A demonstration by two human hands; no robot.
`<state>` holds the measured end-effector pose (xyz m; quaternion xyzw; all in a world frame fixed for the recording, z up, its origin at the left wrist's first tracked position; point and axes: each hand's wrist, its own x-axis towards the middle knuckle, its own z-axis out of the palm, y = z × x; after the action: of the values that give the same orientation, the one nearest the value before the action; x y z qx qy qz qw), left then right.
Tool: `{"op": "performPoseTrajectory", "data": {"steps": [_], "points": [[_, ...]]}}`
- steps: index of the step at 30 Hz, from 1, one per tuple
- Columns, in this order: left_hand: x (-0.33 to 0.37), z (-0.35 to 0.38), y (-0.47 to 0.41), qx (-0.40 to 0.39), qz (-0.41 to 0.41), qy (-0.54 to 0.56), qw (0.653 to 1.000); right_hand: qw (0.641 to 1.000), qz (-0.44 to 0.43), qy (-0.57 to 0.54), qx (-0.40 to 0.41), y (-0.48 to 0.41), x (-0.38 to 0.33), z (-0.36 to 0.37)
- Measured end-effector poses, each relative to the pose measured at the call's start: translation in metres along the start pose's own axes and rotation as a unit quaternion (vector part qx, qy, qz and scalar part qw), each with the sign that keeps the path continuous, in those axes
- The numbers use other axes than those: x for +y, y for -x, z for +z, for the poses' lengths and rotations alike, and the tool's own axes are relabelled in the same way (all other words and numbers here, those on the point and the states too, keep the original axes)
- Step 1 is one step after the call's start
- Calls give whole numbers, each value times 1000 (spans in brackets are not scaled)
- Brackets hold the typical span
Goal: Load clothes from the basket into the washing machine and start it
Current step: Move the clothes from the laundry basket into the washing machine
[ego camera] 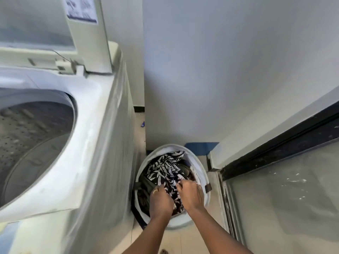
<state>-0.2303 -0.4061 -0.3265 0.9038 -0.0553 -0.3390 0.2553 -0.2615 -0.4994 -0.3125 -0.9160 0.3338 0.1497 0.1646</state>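
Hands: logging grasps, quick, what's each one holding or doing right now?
Left hand: fingers curled into the patterned garment in the basket.
Right hand: fingers pinching the same patterned garment.

The washer (88, 143) is showing white, its drum (27, 129) showing grey with dotted holes. The white basket (197, 162) is holding a black garment (165, 167) bearing a white leaf print. A gold ring (155, 191) is shining.

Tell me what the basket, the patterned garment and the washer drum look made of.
Basket: soft white fabric, maybe mesh; its wall creases. Patterned garment: thin matte cloth, crumpled in folds. Washer drum: likely steel, dull grey sheen, rows of punched holes.
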Motion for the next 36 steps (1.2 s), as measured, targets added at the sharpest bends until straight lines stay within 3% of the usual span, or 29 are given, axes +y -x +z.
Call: {"op": "performPoseTrajectory", "data": {"steps": [7, 13, 16, 24, 28, 30, 36], "points": [[-26, 29, -79, 14, -42, 15, 999, 999, -3, 27, -46, -87, 15, 67], [-40, 42, -105, 32, -50, 62, 996, 984, 109, -79, -114, -147, 11, 110], [-43, 44, -105, 46, -55, 101, 992, 977, 100, -123, -142, -153, 15, 112], [0, 11, -81, 31, -121, 240, 963, 943, -5, -310, -121, -111, 9, 42], [31, -18, -55, -71, -141, 477, 865, 942, -36, -316, -106, -67, 2, 7], [45, -39, -38, -99, -127, 516, 842, 947, -48, -307, -79, -48, -2, -18], [83, -92, 7, -25, -45, 462, 885, 942, -128, -306, -58, 10, -13, -89]]}}
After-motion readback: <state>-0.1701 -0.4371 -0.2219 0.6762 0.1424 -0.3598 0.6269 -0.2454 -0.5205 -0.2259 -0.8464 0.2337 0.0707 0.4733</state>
